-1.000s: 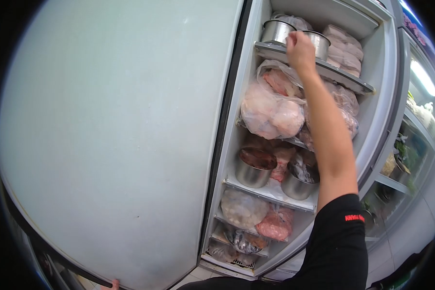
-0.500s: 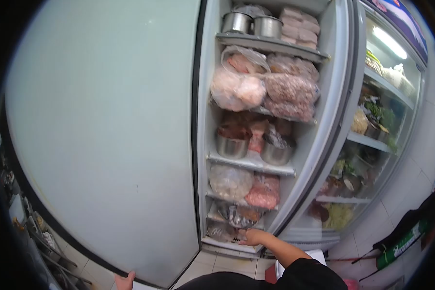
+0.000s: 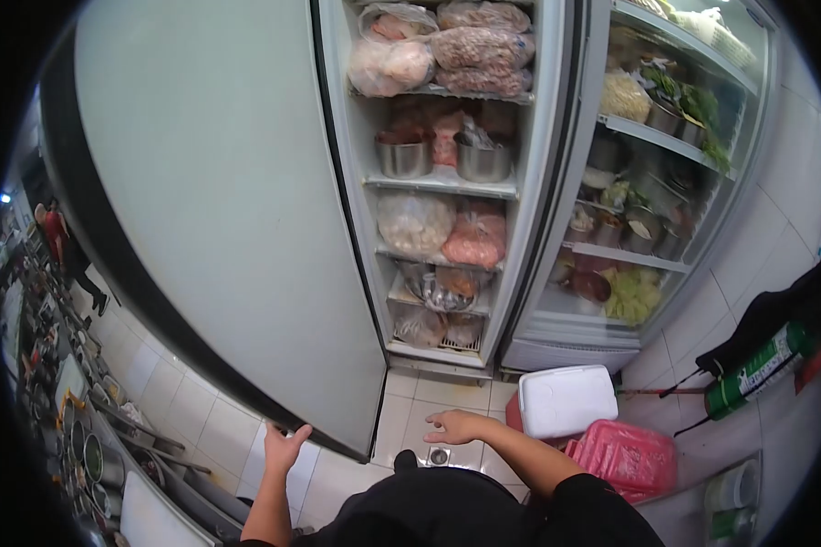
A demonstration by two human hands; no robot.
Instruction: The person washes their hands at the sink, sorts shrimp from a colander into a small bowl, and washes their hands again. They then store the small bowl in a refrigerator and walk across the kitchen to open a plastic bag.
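My left hand [image 3: 284, 448] is at the outer edge of the open refrigerator door [image 3: 219, 210], its thumb toward me and its other fingers bent around the dark edge. My right hand [image 3: 454, 426] is held out above the tiled floor in front of the refrigerator, fingers apart with nothing in them. Inside the cabinet, bags of minced meat [image 3: 483, 50] fill an upper shelf. Two metal pots [image 3: 404, 157] stand below them. Lower down are a bag of white balls [image 3: 416, 225], a bag of pink meat [image 3: 475, 239] and a metal bowl [image 3: 447, 290].
To the right is a glass-door display fridge [image 3: 648, 182] with vegetables and pots. A white-lidded box [image 3: 568, 401] and a pink plastic bag [image 3: 629, 456] are on the floor near my right arm. Kitchen counters with pots [image 3: 105, 460] line the left, where a person [image 3: 59, 242] stands farther back.
My right hand has come away from the bottom of the refrigerator, back toward me. My left hand stays at the door's edge, and the view has tilted down.
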